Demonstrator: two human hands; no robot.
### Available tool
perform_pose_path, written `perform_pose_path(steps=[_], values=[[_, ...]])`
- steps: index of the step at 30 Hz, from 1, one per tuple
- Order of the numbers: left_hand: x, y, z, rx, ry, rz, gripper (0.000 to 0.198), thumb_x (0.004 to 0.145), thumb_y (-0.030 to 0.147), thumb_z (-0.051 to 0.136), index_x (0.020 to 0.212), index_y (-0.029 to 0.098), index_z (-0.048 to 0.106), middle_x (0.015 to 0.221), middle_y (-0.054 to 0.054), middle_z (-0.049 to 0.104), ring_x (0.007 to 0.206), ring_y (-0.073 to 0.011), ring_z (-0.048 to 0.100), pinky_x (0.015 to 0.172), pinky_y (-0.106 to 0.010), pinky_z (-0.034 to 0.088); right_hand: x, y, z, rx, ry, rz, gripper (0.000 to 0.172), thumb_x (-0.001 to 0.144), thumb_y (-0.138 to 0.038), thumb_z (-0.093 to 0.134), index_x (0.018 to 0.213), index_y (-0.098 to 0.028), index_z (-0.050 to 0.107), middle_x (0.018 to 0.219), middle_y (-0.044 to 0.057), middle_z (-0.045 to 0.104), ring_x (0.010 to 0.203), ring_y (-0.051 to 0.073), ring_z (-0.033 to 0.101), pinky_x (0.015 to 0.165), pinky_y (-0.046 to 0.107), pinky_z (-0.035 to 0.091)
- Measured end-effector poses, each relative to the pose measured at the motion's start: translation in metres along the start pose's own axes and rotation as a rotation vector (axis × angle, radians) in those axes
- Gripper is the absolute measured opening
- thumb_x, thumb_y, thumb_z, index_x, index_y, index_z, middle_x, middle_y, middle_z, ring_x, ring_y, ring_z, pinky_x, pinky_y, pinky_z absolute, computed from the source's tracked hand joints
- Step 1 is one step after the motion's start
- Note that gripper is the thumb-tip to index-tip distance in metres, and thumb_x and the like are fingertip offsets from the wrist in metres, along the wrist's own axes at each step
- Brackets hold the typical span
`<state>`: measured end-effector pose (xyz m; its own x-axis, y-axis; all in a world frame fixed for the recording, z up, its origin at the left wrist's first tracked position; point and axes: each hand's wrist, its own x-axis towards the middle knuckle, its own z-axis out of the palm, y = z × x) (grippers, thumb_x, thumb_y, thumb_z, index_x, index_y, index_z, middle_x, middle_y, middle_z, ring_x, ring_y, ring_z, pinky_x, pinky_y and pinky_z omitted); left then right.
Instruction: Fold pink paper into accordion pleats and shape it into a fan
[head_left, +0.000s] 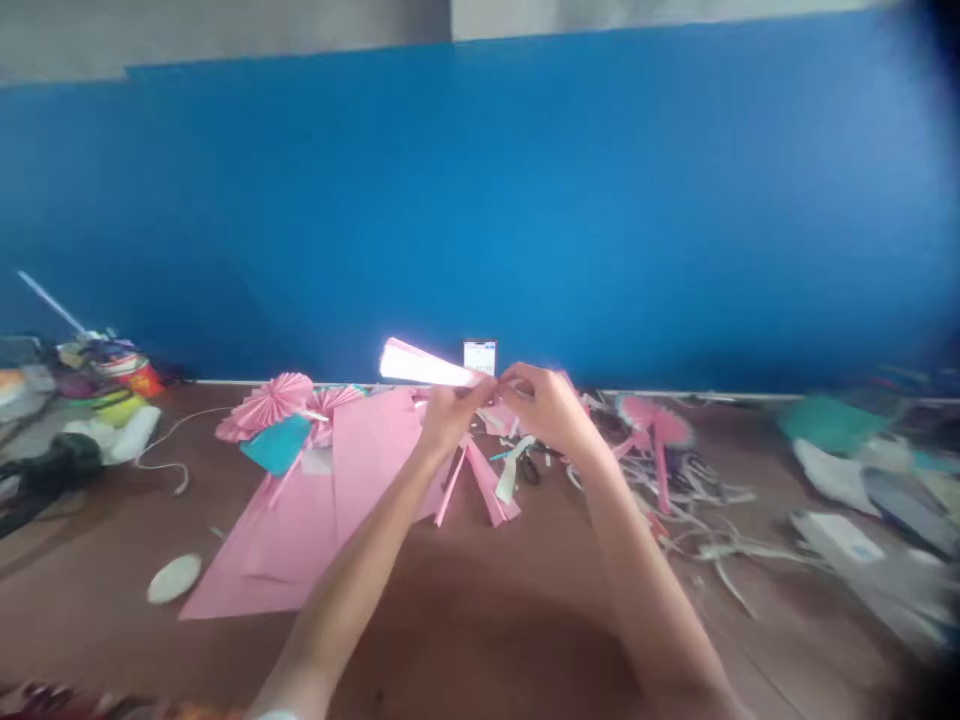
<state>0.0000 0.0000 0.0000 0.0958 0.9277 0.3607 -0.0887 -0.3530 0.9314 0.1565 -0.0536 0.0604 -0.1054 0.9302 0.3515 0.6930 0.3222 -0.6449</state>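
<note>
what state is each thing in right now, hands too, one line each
pink-edged paper: raised, wider at its left end
left hand: closed on that paper
right hand: fingers bent near its right end; grip unclear
small screen: lit
pink pleated fan at left: spread open
large pink sheets: overlapping
pale strips: loose, strewn

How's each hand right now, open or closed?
Left hand: closed, holding pink-edged paper.
Right hand: curled beside the left; whether it holds anything cannot be told.
</note>
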Motion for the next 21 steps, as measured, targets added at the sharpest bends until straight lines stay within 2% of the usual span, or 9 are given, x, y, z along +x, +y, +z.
perform_pose_path(steps=[6,12,17,21], values=[[-0.004,0.012,0.002,-0.029,0.029,-0.085,0.035,0.078,0.045,0.074,0.081,0.010,0.076,0.071,-0.007,0.072,0.070,-0.0182,0.068,0.069,-0.027,0.053,-0.002,-0.006,0.004,-0.077,0.099,-0.059,0.019,0.087,-0.030,0.053,0.085,-0.022,0.069,0.063,-0.002,0.065,0.055,0.012,0.048,0.056,0.024,0.028],[-0.010,0.030,0.006,-0.236,0.046,-0.159,0.031,0.073,0.040,0.079,0.073,0.010,0.075,0.070,-0.006,0.071,0.068,-0.0159,0.066,0.071,-0.027,0.053,-0.005,-0.007,0.013,-0.298,0.223,-0.124,0.023,0.090,-0.032,0.050,0.086,-0.024,0.071,0.060,0.000,0.065,0.052,0.014,0.049,0.055,0.024,0.026],[-0.011,0.039,0.006,-0.345,0.046,-0.219,0.031,0.067,0.037,0.085,0.067,0.009,0.073,0.065,-0.005,0.069,0.064,-0.0139,0.065,0.070,-0.026,0.053,-0.006,-0.010,0.013,-0.397,0.257,-0.245,0.023,0.090,-0.029,0.051,0.080,-0.022,0.071,0.059,0.000,0.065,0.050,0.012,0.047,0.054,0.024,0.024],[-0.011,0.046,0.003,-0.383,0.030,-0.255,0.031,0.065,0.037,0.087,0.068,0.009,0.073,0.067,-0.005,0.071,0.064,-0.0134,0.066,0.071,-0.027,0.053,-0.004,-0.006,0.012,-0.449,0.306,-0.421,0.025,0.092,-0.024,0.050,0.077,-0.021,0.070,0.067,0.001,0.070,0.057,0.012,0.053,0.056,0.024,0.027]])
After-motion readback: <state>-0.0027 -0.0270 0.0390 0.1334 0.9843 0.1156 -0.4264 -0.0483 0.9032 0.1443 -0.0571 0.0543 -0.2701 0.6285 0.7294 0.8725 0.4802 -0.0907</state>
